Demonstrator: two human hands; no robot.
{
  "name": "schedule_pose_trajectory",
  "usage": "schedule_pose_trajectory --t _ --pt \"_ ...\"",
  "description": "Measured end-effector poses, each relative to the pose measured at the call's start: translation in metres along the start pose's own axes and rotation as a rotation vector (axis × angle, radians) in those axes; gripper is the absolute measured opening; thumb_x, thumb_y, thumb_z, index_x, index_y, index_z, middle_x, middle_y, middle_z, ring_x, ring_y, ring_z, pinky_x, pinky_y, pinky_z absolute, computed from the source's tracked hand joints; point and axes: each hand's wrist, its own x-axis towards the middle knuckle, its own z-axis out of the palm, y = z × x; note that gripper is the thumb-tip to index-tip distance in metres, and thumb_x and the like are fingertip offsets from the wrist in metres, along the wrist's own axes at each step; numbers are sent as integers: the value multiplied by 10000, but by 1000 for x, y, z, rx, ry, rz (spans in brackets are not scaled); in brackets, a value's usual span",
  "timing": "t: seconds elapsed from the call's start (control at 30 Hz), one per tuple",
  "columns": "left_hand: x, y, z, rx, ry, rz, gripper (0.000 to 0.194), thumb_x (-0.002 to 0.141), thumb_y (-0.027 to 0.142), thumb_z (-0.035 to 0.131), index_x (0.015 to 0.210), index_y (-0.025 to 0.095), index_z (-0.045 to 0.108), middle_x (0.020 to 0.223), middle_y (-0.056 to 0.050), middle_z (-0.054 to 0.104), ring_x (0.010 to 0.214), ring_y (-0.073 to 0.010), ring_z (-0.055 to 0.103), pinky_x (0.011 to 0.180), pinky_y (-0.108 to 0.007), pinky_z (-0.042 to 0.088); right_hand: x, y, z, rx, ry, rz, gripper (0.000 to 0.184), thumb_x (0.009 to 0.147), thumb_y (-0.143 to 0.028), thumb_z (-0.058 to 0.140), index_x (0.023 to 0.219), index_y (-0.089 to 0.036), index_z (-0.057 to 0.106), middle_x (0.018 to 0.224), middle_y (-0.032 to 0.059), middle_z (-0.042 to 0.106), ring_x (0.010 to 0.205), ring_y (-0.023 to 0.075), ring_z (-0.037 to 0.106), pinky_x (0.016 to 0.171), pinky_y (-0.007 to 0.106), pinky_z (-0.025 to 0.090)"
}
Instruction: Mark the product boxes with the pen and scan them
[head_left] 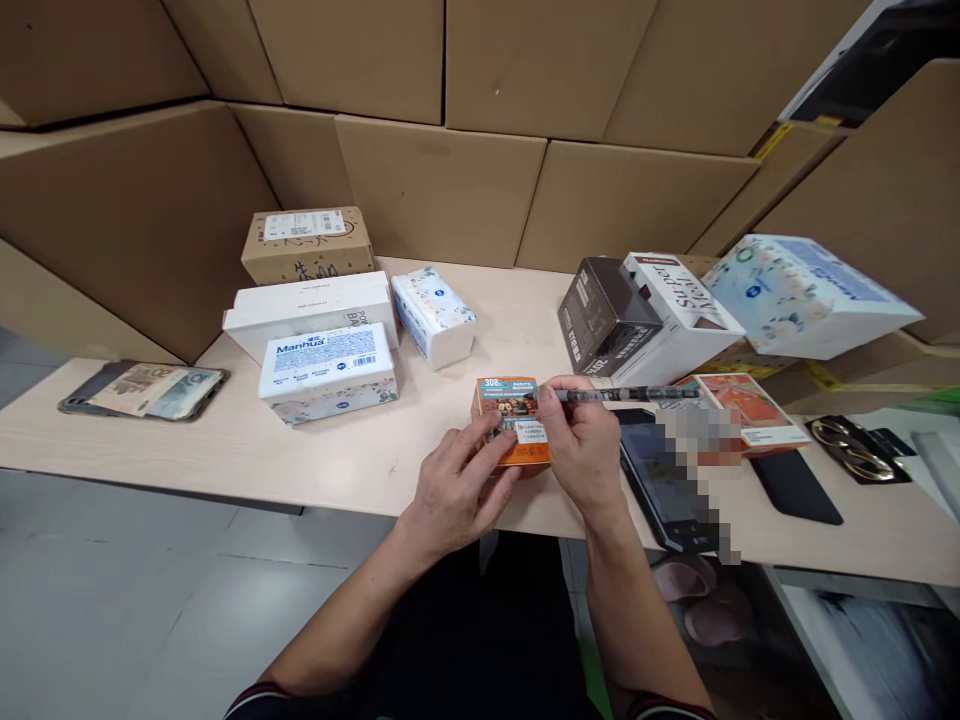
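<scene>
A small orange and blue box (513, 384) marked 308 is held low over the front part of the table. My left hand (459, 490) grips its left side, with fingers lying across the printed face. In my right hand (581, 450) is a dark pen (630, 394), pinched between thumb and fingers and pointing left. The pen's left end lies at the box's right side; whether it touches the surface I cannot tell. My right hand is against or very close to the box's right edge. Right of that hand lies a dark phone-like device (667, 485), partly blurred out.
Tissue packs (330, 365) and a brown carton (307, 250) stand on the left, near banknotes (161, 388) on a dark case. A dark box (604, 315), a Super Meal box (686, 310) and a flowered box (802, 300) are on the right. Cardboard walls (442, 195) close off the back.
</scene>
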Motion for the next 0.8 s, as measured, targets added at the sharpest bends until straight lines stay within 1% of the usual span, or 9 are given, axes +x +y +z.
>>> schedule_pose_trajectory --t 0.17,0.3,0.4,0.53,0.6,0.7,0.8 --pt "1 0 0 1 8 -3 404 938 232 636 1330 181 556 1351 -191 622 1200 -288 663 883 -401 632 0 -2 -1 -20 14 -5 201 989 -400 504 903 -228 563 671 -32 646 546 121 589 533 233 450" --pt "1 2 -1 6 3 -8 392 934 227 639 1316 173 569 1339 -191 630 1163 -276 679 878 -387 627 0 -3 0 -4 19 -9 188 990 -388 509 914 -227 570 705 -27 658 562 117 596 541 229 454" --pt "1 2 -2 -2 -6 -18 395 937 226 631 1324 180 567 1350 -189 625 1180 -279 674 890 -391 623 1 -2 0 5 7 -6 192 991 -390 512 920 -225 579 721 -26 663 558 112 587 540 229 452" --pt "1 1 -1 -6 -6 -7 405 926 208 648 1319 158 566 1351 -209 616 1213 -292 658 910 -400 618 0 0 0 13 -1 -2 196 988 -397 518 921 -224 581 696 -31 645 551 114 576 534 232 446" --pt "1 1 -1 -1 1 0 399 923 204 649 1311 152 569 1339 -212 622 1212 -291 659 909 -396 619 -2 2 1 28 15 3 194 989 -396 523 919 -225 582 693 -34 635 564 115 579 539 232 449" --pt "1 1 -1 5 3 -3 392 931 214 635 1314 166 566 1337 -202 628 1207 -287 665 897 -390 622 -5 7 4 92 97 2 181 993 -392 523 957 -228 591 767 -20 650 636 124 612 606 251 494" --pt "1 1 -1 16 2 -5 390 933 219 635 1314 168 567 1347 -202 626 1199 -286 669 884 -388 623 -10 17 2 87 188 -17 199 992 -385 518 1065 -225 613 935 33 691 805 166 667 753 320 549"
